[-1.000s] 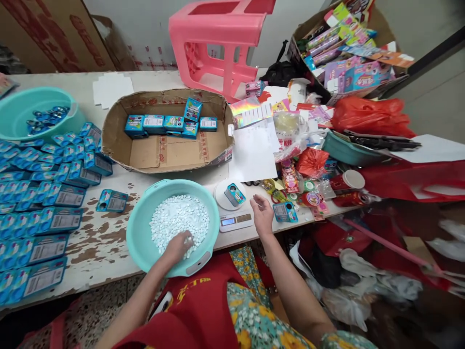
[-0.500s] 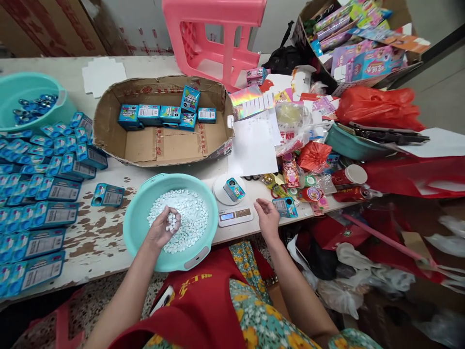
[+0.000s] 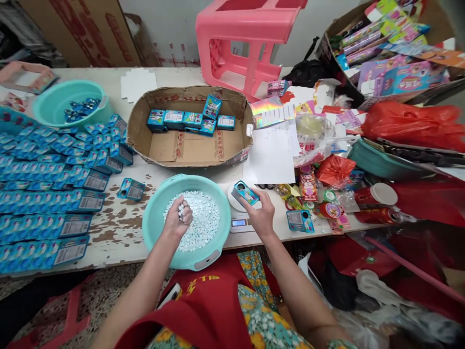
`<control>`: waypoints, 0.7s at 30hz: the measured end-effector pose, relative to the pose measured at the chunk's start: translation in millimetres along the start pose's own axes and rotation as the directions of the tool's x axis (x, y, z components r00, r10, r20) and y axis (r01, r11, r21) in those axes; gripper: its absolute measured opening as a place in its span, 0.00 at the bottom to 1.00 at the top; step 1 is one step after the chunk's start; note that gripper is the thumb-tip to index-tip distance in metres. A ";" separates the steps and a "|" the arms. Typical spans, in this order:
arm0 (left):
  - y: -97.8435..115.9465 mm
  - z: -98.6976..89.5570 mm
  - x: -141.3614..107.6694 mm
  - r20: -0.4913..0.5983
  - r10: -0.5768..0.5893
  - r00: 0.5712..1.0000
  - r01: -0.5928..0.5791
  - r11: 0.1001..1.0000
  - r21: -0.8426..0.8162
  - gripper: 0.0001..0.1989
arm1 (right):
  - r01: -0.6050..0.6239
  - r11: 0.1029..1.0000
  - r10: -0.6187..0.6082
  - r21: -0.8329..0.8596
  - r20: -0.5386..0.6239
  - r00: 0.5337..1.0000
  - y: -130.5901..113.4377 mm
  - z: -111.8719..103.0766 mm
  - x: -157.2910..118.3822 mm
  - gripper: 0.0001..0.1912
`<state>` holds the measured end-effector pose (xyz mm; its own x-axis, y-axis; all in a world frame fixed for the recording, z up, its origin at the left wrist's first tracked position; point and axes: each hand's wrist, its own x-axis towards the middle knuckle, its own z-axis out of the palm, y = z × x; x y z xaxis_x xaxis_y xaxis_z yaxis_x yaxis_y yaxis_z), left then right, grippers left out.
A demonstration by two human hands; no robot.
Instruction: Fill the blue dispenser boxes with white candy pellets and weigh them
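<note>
My left hand [image 3: 177, 219] is closed around several small white candies [image 3: 181, 209], held over the turquoise basin [image 3: 149, 225]. More white candies [image 3: 201, 228] lie loose in that basin. My right hand [image 3: 262, 213] grips a small blue box [image 3: 246, 192] with a round dark hole near one end, just above the white digital scale [image 3: 236, 198]. The scale's display is lit, but its digits are too small to read. To the right of this hand, another blue box [image 3: 300, 221] lies on the table; a further blue box [image 3: 131, 189] is left of the basin.
Rows of blue boxes [image 3: 78, 223] cover the table's left side. Behind the basin is a cut-down cardboard box [image 3: 163, 150] with several blue boxes. A second turquoise basin [image 3: 47, 111] holds blue wrapped pieces. Bags, cups and a red can [image 3: 378, 214] crowd the right.
My right hand has moved left and taken hold of the blue box that lay on the scale, lifting it. My left hand's fingers have curled tighter around the candies. The view has shifted left.
</note>
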<state>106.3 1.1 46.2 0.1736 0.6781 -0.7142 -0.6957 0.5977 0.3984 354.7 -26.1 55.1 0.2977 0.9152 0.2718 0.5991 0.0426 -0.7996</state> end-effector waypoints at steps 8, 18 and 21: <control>6.0 70.8 -47.8 0.008 0.558 0.830 -0.558 0.829 0.040 0.15 | 0.207 0.975 -0.220 0.077 0.413 0.884 -71.2 32.7 -30.9 0.17; 0.0 66.0 -33.9 -0.040 0.616 0.787 -0.614 0.788 0.045 0.18 | 0.201 0.977 -0.212 0.072 0.425 0.880 -68.5 40.1 -32.1 0.17; -2.0 69.6 -34.4 -0.048 0.607 0.793 -0.605 0.795 0.044 0.17 | 0.191 0.978 -0.210 0.085 0.422 0.882 -67.3 41.2 -31.3 0.18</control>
<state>150.2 6.4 110.0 -0.3175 0.8804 -0.3524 -0.6273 0.0837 0.7743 274.4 -41.1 78.3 -0.1764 0.9675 0.1814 0.5792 0.2510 -0.7756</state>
